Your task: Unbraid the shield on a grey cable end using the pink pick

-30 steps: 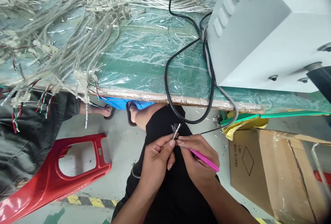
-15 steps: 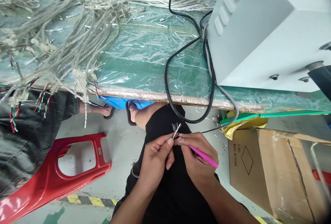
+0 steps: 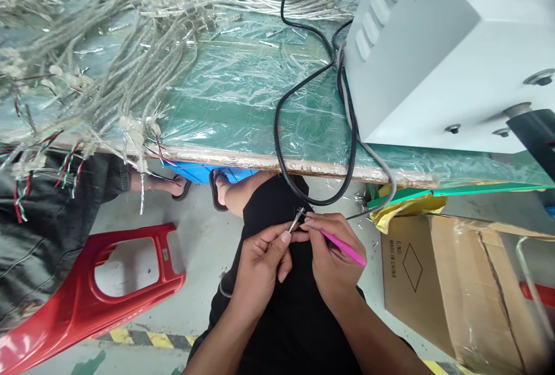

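Over my lap in black trousers, my left hand (image 3: 260,262) pinches the end of a thin silvery braided cable (image 3: 296,220) between thumb and forefinger; its frayed strands stick up past the fingertips. My right hand (image 3: 333,256) is closed on a thin pink tool (image 3: 344,248), held like a pen, with its tip at the frayed cable end. The two hands touch at the fingertips, just below the table's front edge.
A green table (image 3: 243,97) under clear plastic carries heaps of braided cables (image 3: 130,69) at the left and back. A white machine (image 3: 437,51) stands at the right, black cords (image 3: 312,138) looping off the edge. A red plastic stool (image 3: 87,294), a cardboard box (image 3: 451,282) and another person's legs (image 3: 47,230) are on the floor.
The right hand has shifted slightly up towards the cable tip, and the frayed strands now look gathered closer together. The left hand keeps its pinch.
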### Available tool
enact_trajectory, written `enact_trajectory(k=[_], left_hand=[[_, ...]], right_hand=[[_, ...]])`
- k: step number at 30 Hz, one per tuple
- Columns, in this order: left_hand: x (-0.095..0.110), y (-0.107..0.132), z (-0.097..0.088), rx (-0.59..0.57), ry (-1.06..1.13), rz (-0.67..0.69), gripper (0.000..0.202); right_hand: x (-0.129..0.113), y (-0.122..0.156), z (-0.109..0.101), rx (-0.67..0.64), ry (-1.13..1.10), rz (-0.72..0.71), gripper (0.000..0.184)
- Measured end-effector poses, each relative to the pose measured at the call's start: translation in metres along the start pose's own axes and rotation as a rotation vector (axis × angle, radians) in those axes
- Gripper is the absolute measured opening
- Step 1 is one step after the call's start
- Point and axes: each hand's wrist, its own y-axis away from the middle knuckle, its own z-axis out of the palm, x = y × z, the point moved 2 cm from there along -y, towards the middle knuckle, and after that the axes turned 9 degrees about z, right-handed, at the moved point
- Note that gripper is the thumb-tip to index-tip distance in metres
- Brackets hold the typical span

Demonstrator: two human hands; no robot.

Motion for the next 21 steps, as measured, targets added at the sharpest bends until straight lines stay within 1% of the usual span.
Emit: enact_trajectory(k=[4, 7, 11, 12, 14, 17, 21], left_hand=[[0.000, -0.002, 0.002, 0.001, -0.007, 0.001, 0.028], [0.001, -0.002, 0.004, 0.004, -0.014, 0.001, 0.028], [0.001, 0.002, 0.005, 0.042, -0.012, 0.003, 0.023], [0.001, 0.003, 0.005, 0.057, -0.007, 0.005, 0.023], [0.000, 0.005, 0.005, 0.082, 0.004, 0.006, 0.022], [-0.001, 0.006, 0.005, 0.093, 0.020, 0.007, 0.021], [-0.001, 0.005, 0.005, 0.095, 0.030, 0.007, 0.019]], right_hand=[[-0.002, 0.002, 0.000, 0.035, 0.007, 0.012, 0.022], [0.000, 0.001, -0.003, 0.057, 0.033, -0.017, 0.025], [0.006, -0.007, -0.011, 0.167, 0.071, -0.033, 0.028], [0.006, -0.009, -0.012, 0.176, 0.067, -0.031, 0.028], [0.005, -0.010, -0.013, 0.134, 0.038, -0.037, 0.027], [0.001, -0.003, -0.010, 0.036, -0.022, -0.092, 0.027], [-0.003, 0.005, -0.007, -0.007, -0.066, -0.183, 0.033]])
